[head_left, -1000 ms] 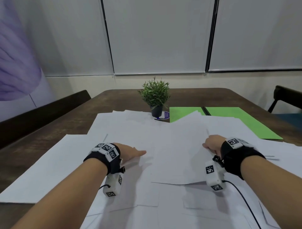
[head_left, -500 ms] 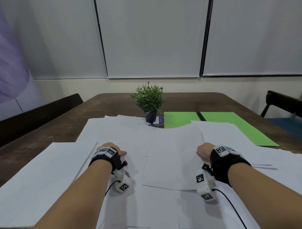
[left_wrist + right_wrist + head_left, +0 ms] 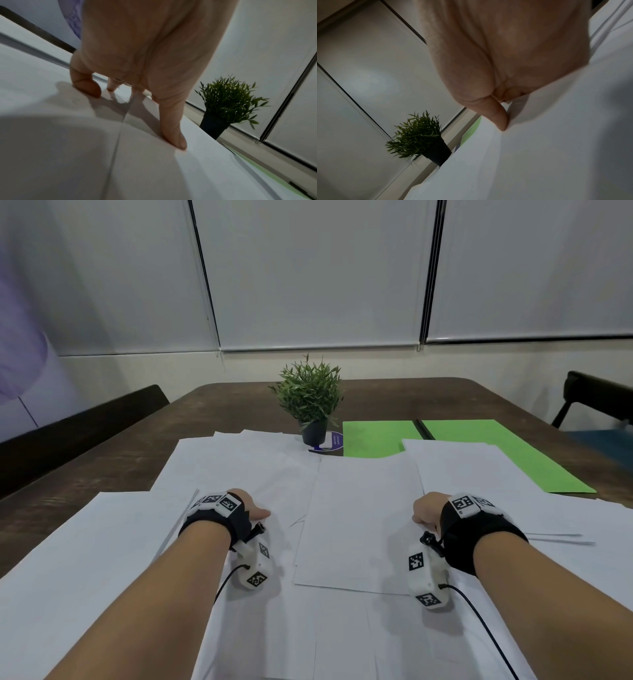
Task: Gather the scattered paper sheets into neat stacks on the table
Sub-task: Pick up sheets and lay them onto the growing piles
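**Loose sheets cover a table, both hands down on the paper**

A person's left hand [image 3: 251, 510] and right hand [image 3: 426, 513] rest on white paper sheets [image 3: 359, 522] spread in overlapping layers across the near half of a dark wooden table [image 3: 394, 398]. In the left wrist view the fingertips [image 3: 176, 142] and thumb press down on the top sheet, bent but holding nothing. In the right wrist view the thumb [image 3: 500, 119] pinches a raised fold of paper against curled fingers.

The sheets look thin, light and limp; they probably slide easily over one another and crease if grabbed mid-page. Taking them by the edges or corners, or sweeping them together under flat palms, seems the safer handling.

Green sheets [image 3: 479, 450] lie at the far right, partly under the white ones. The only container in sight is a small dark pot [image 3: 314, 431] holding a leafy green plant [image 3: 310, 392], set on a round coaster just beyond the papers.
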A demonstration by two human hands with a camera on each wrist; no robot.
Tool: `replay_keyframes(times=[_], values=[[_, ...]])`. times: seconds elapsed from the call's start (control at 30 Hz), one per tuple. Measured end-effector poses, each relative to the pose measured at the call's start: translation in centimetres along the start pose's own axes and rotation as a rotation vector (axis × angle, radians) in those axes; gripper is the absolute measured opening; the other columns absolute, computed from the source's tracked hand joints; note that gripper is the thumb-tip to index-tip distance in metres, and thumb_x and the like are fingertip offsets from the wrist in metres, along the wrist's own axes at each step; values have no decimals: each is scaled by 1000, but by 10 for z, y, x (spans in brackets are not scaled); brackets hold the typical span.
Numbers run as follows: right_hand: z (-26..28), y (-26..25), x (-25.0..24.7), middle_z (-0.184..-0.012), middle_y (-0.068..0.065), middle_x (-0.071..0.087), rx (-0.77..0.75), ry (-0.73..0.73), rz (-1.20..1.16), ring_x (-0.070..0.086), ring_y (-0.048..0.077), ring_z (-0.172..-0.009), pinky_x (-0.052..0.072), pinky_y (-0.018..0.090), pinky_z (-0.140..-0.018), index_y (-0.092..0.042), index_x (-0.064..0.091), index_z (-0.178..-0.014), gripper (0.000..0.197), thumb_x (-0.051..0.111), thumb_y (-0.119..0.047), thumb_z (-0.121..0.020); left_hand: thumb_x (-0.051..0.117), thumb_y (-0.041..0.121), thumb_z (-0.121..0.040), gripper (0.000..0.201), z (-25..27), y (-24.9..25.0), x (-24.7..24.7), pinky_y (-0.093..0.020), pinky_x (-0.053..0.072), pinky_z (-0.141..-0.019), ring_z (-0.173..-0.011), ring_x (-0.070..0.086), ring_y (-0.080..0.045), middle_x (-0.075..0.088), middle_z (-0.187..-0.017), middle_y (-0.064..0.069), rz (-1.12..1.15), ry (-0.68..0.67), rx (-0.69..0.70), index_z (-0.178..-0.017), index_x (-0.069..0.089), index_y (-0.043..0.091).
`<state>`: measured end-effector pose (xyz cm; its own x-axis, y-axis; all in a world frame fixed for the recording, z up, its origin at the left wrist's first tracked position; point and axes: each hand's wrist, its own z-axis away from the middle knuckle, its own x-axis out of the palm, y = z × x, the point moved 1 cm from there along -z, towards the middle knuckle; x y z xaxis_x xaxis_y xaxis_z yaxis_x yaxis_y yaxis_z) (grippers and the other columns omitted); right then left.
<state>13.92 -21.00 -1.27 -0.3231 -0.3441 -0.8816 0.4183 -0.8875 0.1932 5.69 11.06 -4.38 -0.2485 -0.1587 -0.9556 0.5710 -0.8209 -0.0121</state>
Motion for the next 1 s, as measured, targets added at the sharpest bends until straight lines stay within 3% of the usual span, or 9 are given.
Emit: replay_keyframes(times=[0.13, 0.23, 0.37, 0.47, 0.57, 0.7, 0.77, 0.87, 1.0], values=[[0, -1, 1, -61, 5, 40, 0, 5, 1, 46, 25, -71, 29, 20, -48, -12, 35, -58, 42, 37, -7, -100, 50, 56, -90, 77, -2, -4, 3, -28, 26, -113, -140, 31, -21, 30, -154, -4, 36, 25, 44, -150, 25, 14], [4, 2, 2, -76, 11, 45, -4, 10, -9, 40, 23, -85, 31, 21, -68, -12, 32, -60, 41, 36, -11, -101, 53, 56, -88, 75, 0, -2, 1, -31, 27, -113, -138, 34, -22, 35, -152, -2, 13, 27, 56, -148, 31, 17], [6, 5, 3, -73, 9, 39, 6, 33, -83, 33, 20, -88, 26, 21, -71, -9, 35, -67, 33, 37, -9, -99, 60, 63, -79, 66, 6, 2, -5, -34, 43, -99, -118, 54, -26, 57, -127, -4, -26, 48, -31, -122, 56, 12], [9, 4, 3, -73, 8, 40, 12, 34, -104, 35, 21, -87, 28, 20, -70, -1, 39, -79, 24, 37, -12, -101, 53, 77, -69, 80, 4, 4, -4, -35, 46, -98, -112, 55, -27, 56, -121, -8, -36, 79, -99, -116, 60, 12], [11, 4, 1, -66, 1, 34, -23, 18, -43, 37, 21, -87, 36, 24, -73, -14, 36, -64, 36, 38, -7, -99, 44, 82, -72, 81, 2, 2, -3, -29, 43, -99, -113, 55, -23, 60, -120, -5, -25, 98, -133, -114, 61, 16], [10, 5, -1, -67, -1, 34, -50, 7, 45, 41, 23, -76, 31, 22, -63, -15, 32, -61, 40, 38, -5, -100, 54, 82, -67, 74, -2, -9, -3, -30, 46, -95, -102, 60, -22, 67, -107, -2, 72, 29, -135, -103, 65, 19], [8, 6, -1, -67, 1, 34, -68, -3, 47, 42, 23, -70, 29, 21, -53, -13, 32, -61, 40, 38, -5, -100, 59, 79, -65, 71, -4, -14, -2, -30, 47, -94, -100, 61, -23, 68, -105, -4, 170, 31, -143, -100, 66, 18], [10, 6, -1, -65, 4, 35, -77, -7, 44, 40, 27, -80, 25, 19, -49, -9, 32, -60, 39, 38, -4, -99, 62, 71, -72, 74, -2, -18, -4, -29, 45, -98, -114, 56, -25, 62, -121, -7, 323, 74, -197, -118, 62, 12], [15, 1, -2, -64, 5, 36, -18, -11, -25, 33, 15, -55, 25, 18, -49, -12, 36, -59, 39, 37, 2, -96, 88, 35, -63, 64, -5, -23, -6, -36, 50, -94, -108, 59, -30, 62, -115, -15, 634, 80, -260, -109, 60, 2]])
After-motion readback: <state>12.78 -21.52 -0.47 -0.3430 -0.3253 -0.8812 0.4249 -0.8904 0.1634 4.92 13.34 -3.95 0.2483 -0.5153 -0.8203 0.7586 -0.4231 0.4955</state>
